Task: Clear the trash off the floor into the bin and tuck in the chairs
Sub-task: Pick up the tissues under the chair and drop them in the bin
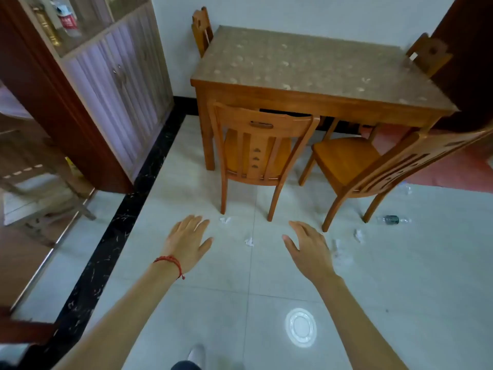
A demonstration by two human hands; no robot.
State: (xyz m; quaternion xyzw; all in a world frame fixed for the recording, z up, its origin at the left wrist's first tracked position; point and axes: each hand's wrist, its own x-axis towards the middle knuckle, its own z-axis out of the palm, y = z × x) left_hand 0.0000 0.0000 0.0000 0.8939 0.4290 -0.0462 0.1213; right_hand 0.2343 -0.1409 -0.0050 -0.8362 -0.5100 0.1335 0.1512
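Note:
Both of my hands are stretched out over the pale tiled floor, empty, fingers apart: my left hand (186, 243) and my right hand (309, 251). Crumpled white tissues lie on the floor: one (225, 219) by the near chair's legs, one (249, 242) between my hands, one (358, 235) further right. A clear plastic wrapper (340, 252) lies beside my right hand. A small clear bottle (392, 219) lies near the right chair's leg. A round clear plastic lid (300, 327) rests on the floor near my feet. Two wooden chairs, the left chair (256, 145) and the right chair (354, 161), stand pulled out from the table (306, 65).
Two more chairs, the chair at back left (202, 29) and the chair at back right (429, 53), stand at the table's far corners. A tall cabinet (106, 84) with glass doors stands on the left behind a black floor border (112, 236). More clear trash (405, 188) lies at the right. No bin is in view.

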